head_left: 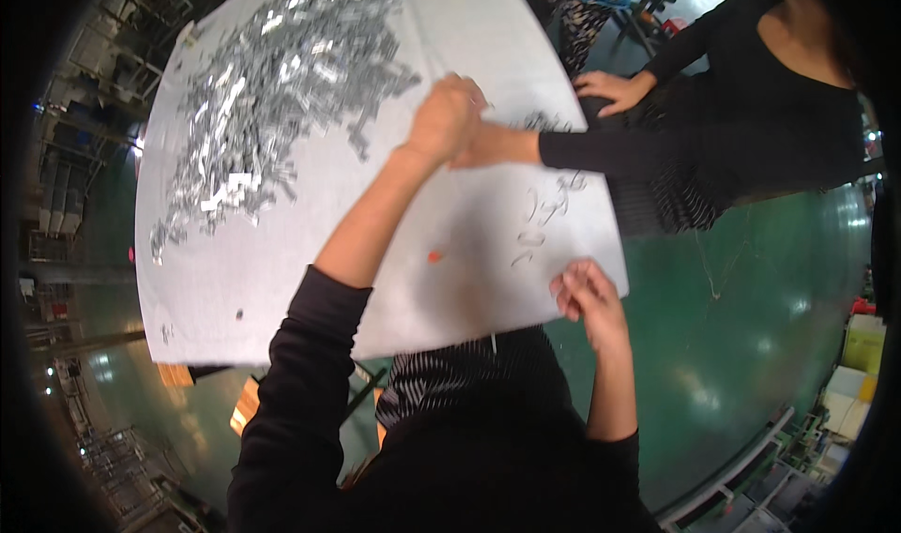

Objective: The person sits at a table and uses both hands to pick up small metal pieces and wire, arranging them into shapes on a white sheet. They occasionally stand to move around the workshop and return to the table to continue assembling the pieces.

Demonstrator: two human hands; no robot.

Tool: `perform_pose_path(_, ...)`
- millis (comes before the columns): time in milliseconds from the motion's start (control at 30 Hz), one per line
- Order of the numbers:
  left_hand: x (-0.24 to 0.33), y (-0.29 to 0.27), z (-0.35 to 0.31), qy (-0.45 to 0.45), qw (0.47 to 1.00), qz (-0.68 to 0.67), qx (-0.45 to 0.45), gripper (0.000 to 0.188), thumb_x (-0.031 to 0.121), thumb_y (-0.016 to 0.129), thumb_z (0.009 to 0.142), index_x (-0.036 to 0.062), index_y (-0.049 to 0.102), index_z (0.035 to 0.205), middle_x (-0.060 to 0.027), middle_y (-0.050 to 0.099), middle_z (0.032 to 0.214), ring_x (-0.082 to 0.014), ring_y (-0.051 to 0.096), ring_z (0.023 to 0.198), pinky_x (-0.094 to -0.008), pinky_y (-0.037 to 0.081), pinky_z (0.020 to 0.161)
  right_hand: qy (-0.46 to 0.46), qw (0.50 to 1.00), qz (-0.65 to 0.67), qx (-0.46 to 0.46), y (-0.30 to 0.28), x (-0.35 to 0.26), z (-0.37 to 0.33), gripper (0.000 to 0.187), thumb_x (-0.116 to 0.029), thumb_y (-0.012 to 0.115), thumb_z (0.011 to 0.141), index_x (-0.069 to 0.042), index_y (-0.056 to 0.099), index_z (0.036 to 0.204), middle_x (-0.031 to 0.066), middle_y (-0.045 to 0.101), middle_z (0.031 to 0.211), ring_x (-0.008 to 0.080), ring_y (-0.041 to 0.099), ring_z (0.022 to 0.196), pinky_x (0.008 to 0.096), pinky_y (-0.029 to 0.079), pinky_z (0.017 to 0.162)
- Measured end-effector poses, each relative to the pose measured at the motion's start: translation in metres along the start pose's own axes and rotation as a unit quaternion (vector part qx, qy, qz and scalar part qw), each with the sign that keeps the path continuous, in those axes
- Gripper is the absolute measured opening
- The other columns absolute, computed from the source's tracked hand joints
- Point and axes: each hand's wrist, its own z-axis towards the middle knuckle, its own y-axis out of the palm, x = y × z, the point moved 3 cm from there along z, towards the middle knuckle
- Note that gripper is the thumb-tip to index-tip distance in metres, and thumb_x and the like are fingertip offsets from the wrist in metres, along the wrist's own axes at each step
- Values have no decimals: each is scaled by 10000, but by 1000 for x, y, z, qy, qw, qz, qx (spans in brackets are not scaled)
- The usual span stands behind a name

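Dark sleeves and a striped garment fill the lower frame, nearest the lens; both of the person's forearms come up from there onto the desk (282, 289), which is covered in a white sheet

Right hand (589, 294): at the near right edge of the sheet, fingers curled in tight, pinching something small. Too small to tell what, probably one of the metal pieces

Left hand (446, 120): stretched far out to mid-desk, closed in a loose fist right at the fringe of the big heap. Whether it has pieces inside, I cannot tell. It touches or overlaps a co-worker's hand (479, 144) that reaches in from the right in a black sleeve; the co-worker's other hand (610, 90) rests flat near the far right edge

Big heap of shiny metal pieces (272, 92): spread across the far left half of the sheet, dense, unsorted as far as I can see

Small group of separated pieces (544, 209): only a handful, loosely laid on the right side between heap and right hand, well apart from the heap. One tiny orange bit (435, 255) sits alone on bare sheet near the middle

Progress, my read: early. Bulk of the stock sits in the heap, only a few pieces pulled out to the right. No bin or tray for finished pieces in view, so the done count is just that small group. Nearly everything left to go
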Motion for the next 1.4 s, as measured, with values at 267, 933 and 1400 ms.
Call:
perform_pose_path(267,35,94,40,-39,972,65,-224,151,146,542,795,32,619,856,-158,557,930,-321,534,927,-373,455,785,-47,997,14,66,-40,16,3,83,-50,541,848,-31,534,928,40,575,762,111,559,611,205,414,463)
perform_pose_path(933,-30,-135,-254,-281,952,31,114,197,67,470,882,21,564,1048,-67,587,1023,-133,549,897,-238,435,692,-165,922,-273,220,-37,9,13,101,-83,527,833,-23,530,914,98,582,607,186,569,545,289,445,551)
perform_pose_path(1400,-54,-136,-309,-260,945,73,184,226,-5,426,842,13,566,1019,-74,562,1027,-155,522,892,-244,402,665,-209,839,-444,232,-47,12,40,114,-162,633,761,-70,639,827,84,597,777,237,588,666,357,463,624)
